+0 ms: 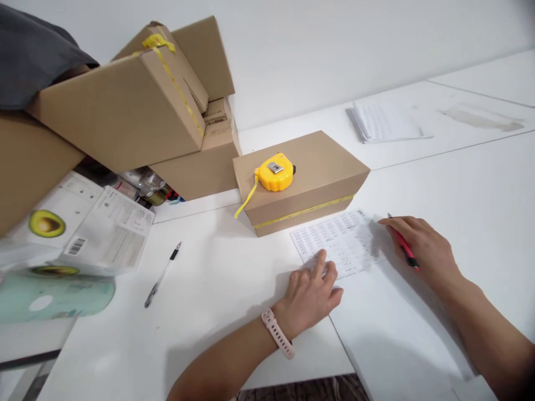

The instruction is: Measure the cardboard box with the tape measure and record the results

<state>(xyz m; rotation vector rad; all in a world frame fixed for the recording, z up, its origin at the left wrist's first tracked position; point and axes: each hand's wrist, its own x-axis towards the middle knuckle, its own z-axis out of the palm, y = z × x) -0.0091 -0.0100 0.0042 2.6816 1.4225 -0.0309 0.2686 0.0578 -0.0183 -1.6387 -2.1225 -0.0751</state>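
My left hand, with a pink watch band on its wrist, rests on the lower edge of a printed sheet. Its index finger points out over the print, the thumb stands apart, and nothing is held. At the sheet's right side, my right hand closes around a red and black pen. Just beyond the paper lies a brown cardboard box with a yellow measuring strip along its front side. A yellow tape measure sits on top of this box.
A clear pen with a black grip lies left on the white table. Larger cardboard boxes are stacked behind, near a white carton with avocado pictures. A paper stack lies at the back right. Someone's dark sleeve shows upper left.
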